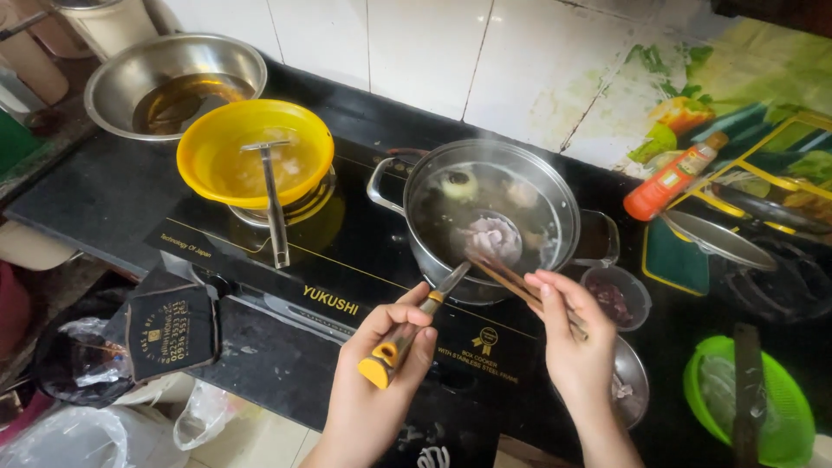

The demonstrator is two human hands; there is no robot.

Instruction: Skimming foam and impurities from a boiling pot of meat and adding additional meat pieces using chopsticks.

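Pot (555, 186): polished metal, shiny, with steam-dulled inner wall.
Ladle (407, 334): metal shaft, matt yellow plastic grip, held by left hand (381, 364).
Chopsticks (520, 290): matt brown wood, held by right hand (576, 342).
Cooktop (347, 260): black glass, glossy, smooth.
Yellow bowl (208, 147): smooth plastic, slight sheen.
Steel basin (113, 78): brushed metal, reflective.
Wall tiles (416, 43): glazed white ceramic, stained.
Green colander (789, 407): perforated plastic.

Both forearms reach forward side by side, left hand (386, 347) and right hand (568, 334) with fingers curled closed (each gripping).
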